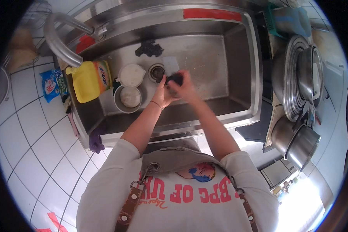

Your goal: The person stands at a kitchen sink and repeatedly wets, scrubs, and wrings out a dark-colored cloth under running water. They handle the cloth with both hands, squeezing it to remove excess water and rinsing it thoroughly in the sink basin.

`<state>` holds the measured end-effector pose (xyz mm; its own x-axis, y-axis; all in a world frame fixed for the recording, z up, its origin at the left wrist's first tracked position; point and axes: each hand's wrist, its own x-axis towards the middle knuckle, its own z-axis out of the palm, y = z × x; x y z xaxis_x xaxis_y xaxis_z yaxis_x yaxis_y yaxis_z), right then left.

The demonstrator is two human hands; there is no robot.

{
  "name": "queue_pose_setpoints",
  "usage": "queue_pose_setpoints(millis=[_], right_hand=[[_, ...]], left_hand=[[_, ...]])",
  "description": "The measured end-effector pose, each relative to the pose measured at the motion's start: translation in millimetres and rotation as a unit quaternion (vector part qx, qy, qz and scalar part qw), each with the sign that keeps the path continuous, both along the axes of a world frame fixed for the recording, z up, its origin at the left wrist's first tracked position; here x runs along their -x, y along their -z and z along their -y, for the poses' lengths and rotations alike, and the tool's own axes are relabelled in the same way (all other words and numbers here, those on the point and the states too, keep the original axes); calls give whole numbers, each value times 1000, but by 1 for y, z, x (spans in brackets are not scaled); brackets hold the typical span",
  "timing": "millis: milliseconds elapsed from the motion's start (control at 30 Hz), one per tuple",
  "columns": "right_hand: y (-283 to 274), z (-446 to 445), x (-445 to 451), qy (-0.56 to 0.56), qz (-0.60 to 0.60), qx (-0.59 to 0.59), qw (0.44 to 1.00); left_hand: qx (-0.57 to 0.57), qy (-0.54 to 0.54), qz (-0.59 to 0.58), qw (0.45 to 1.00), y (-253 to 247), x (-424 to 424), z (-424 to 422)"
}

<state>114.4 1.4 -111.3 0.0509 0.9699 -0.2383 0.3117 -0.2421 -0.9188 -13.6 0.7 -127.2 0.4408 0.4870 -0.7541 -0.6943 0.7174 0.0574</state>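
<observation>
Over the sink, beside the drain [156, 72], my two hands meet around a dark object [176, 78], perhaps a black scrubbing pad. My right hand [185, 86] is curled over it and blurred. My left hand [163, 95] cups it from the left, thumb up along its edge; the fingers hide whatever else lies between the palms. Left of the hands stand a white spouted cup [131, 74] and a metal pot [119, 100] with a pale round thing [130, 97] inside. A pale flat piece [171, 64] lies just beyond the hands.
The stainless steel sink [237, 69] has a curved faucet [58, 43] at its back left. A yellow jug [87, 82] lies at its left wall; dark mesh [149, 48] lies farther back. Stacked metal bowls [293, 78] and pots [295, 145] stand right. A purple cloth [96, 140] drapes the front-left rim.
</observation>
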Motion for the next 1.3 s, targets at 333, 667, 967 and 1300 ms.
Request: queue_pose_setpoints(millis=[333, 667, 967, 1300], right_hand=[[-7, -23, 3, 42, 268, 187, 944], [0, -5, 0, 85, 276, 248, 925], [-10, 3, -24, 72, 253, 292, 919], [-146, -4, -55, -99, -143, 16, 985]], left_hand=[[63, 30, -94, 993, 17, -49, 18], [16, 33, -100, 994, 23, -47, 27], [21, 40, -134, 990, -18, -47, 28], [-293, 277, -176, 898, -114, -7, -26]])
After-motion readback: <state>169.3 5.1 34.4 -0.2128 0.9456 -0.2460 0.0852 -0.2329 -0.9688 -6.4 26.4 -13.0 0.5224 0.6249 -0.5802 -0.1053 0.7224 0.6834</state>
